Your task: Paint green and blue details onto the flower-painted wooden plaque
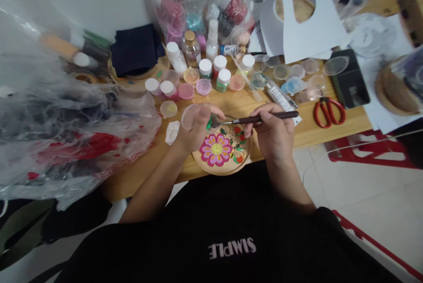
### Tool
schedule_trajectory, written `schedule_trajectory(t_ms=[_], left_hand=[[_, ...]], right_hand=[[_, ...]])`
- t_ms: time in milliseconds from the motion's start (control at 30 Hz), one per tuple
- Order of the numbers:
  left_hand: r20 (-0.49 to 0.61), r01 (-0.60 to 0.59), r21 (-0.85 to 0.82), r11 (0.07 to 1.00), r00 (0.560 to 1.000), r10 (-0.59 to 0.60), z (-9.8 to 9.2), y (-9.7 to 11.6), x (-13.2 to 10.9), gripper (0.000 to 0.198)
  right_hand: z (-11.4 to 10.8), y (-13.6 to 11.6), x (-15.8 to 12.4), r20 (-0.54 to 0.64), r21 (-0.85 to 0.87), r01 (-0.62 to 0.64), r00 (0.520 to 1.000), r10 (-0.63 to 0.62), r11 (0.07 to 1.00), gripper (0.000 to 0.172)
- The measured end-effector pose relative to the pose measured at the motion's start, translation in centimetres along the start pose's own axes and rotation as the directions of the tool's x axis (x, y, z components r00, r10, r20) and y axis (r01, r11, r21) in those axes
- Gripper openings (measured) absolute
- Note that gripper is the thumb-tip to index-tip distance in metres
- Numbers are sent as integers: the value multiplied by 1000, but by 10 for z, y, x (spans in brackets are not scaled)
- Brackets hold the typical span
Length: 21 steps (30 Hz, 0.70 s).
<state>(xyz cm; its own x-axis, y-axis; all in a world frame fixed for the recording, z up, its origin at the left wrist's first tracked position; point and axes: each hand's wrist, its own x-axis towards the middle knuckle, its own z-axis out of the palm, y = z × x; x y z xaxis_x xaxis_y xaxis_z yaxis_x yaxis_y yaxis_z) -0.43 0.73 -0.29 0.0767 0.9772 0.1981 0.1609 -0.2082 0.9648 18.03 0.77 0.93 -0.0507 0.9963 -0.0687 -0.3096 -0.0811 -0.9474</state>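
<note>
Round board [228, 170] with a pink flower [216, 148] lies at the near edge of the wooden table [140, 168]; the right hand [276, 135] pinches a dark-handled tool [267, 118] between thumb and fingers, its metal tip above the board; the left hand [194, 133] curls near that tip, though I cannot tell what its fingers pinch; white-capped jars [223, 81] stand beyond.

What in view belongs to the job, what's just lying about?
In use, it seems:
slim dark-handled metal tool, in right hand
small translucent plastic cup with green contents, in left hand
round wooden board with pink flower

Apparently lying about:
red-handled scissors
dark navy cloth
white cut paper sheet
</note>
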Motion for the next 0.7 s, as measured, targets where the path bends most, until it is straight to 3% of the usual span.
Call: schedule_trajectory(t_ms=[700], left_hand=[[12,19,-6,1000,1000,-19,-1,1,0,76]], right_hand=[[0,0,0,-26,-39,17,1000,-18,999,18]])
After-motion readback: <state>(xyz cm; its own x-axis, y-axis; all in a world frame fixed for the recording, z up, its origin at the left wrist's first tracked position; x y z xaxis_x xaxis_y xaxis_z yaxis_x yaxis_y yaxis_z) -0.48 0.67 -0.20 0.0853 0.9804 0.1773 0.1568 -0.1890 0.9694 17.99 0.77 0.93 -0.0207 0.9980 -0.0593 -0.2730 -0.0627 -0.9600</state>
